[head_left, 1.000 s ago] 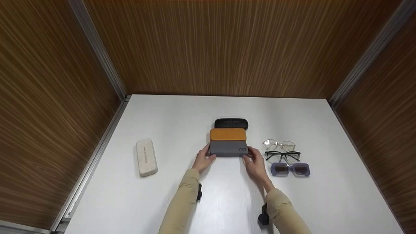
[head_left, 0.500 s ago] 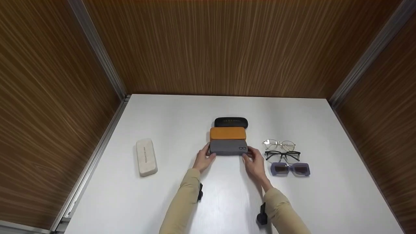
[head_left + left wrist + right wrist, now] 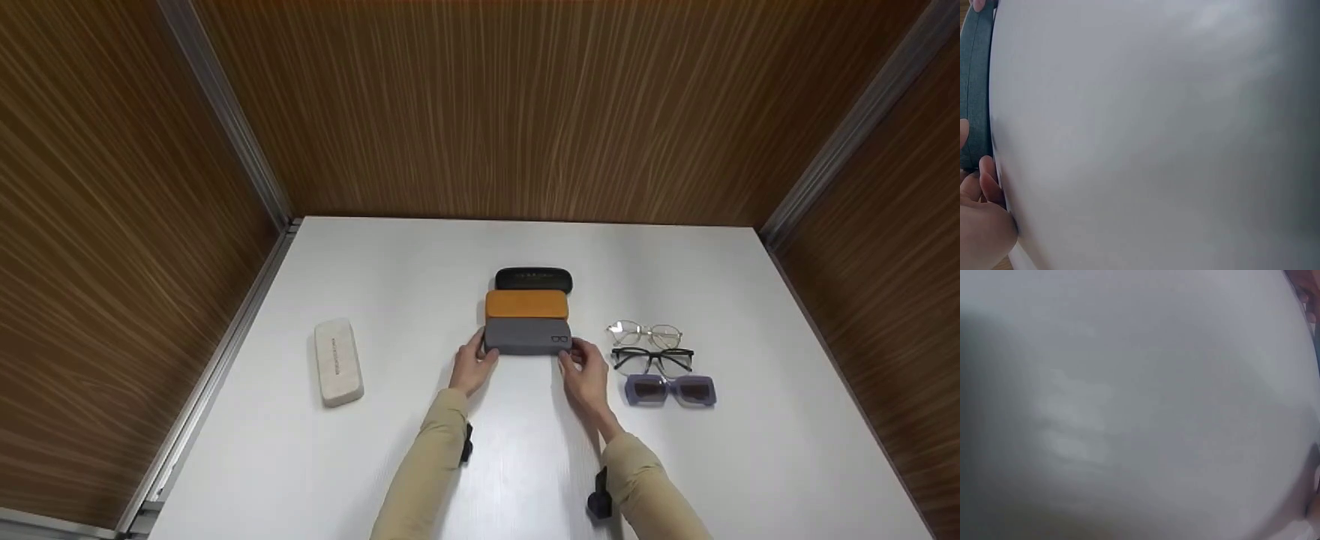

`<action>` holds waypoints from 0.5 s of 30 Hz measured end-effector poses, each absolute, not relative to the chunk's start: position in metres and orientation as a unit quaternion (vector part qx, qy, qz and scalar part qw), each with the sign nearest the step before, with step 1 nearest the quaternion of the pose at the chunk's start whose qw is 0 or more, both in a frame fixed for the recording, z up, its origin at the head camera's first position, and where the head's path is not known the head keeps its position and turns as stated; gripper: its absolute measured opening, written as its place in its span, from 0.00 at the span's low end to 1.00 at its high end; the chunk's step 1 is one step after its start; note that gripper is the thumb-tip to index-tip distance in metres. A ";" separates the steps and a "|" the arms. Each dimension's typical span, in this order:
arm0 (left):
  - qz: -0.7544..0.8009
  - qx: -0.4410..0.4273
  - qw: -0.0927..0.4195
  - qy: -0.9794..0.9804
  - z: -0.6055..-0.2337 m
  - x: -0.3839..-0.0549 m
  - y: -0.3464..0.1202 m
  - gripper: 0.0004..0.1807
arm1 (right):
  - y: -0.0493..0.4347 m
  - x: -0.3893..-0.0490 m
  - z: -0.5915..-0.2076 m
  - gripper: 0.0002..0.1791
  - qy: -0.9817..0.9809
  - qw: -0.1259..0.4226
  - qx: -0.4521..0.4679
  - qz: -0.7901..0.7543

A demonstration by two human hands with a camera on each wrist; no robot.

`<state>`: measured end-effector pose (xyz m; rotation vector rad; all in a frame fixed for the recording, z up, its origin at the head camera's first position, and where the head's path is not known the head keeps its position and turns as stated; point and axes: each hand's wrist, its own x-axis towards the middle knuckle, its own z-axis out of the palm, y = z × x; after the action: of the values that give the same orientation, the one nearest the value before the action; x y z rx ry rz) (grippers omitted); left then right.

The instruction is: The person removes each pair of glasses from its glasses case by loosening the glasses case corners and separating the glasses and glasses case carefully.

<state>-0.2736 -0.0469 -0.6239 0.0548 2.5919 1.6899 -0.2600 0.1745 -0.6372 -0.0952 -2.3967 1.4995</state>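
A grey glasses case point(image 3: 525, 337) with a small spectacles mark lies crosswise on the white table. My left hand point(image 3: 472, 367) holds its left end, and my right hand point(image 3: 586, 379) holds the right end, thumbs on the near side. Directly behind it, touching, is an orange glasses case point(image 3: 526, 304). Farther back a black glasses case point(image 3: 533, 280) with faint lettering adjoins the orange one. In the left wrist view the grey case's side point(image 3: 978, 84) shows at the left edge, with fingers at its end. The right wrist view shows mostly tabletop.
To the left lies a cream glasses case point(image 3: 339, 363), set lengthwise. Right of my right hand are wire-framed glasses point(image 3: 645, 334), black-framed glasses point(image 3: 652, 361) and purple sunglasses point(image 3: 670, 391) in a column. Wood-grain panels point(image 3: 480, 112) stand around the white table point(image 3: 420, 262).
The grey, orange and black cases have slid slightly away from me together, both hands keeping their hold on the grey one. The cream case and the glasses stay put.
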 end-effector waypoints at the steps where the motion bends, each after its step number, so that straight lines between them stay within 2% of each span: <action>1: 0.548 0.021 0.021 0.836 -0.624 -0.273 -0.047 0.31 | 0.175 -0.260 -0.637 0.20 -0.837 0.151 -0.037 0.524; 8: 0.555 0.046 -0.004 0.830 -0.622 -0.269 -0.049 0.31 | 0.177 -0.260 -0.639 0.21 -0.840 0.149 -0.042 0.521; 15: 0.570 0.007 0.002 0.822 -0.621 -0.267 -0.048 0.30 | 0.178 -0.256 -0.635 0.19 -0.820 0.139 -0.050 0.552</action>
<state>-0.2668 -0.0476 -0.6214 0.0221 2.5790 1.7881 -0.2563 0.1776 -0.6349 -0.1456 -2.3706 1.5966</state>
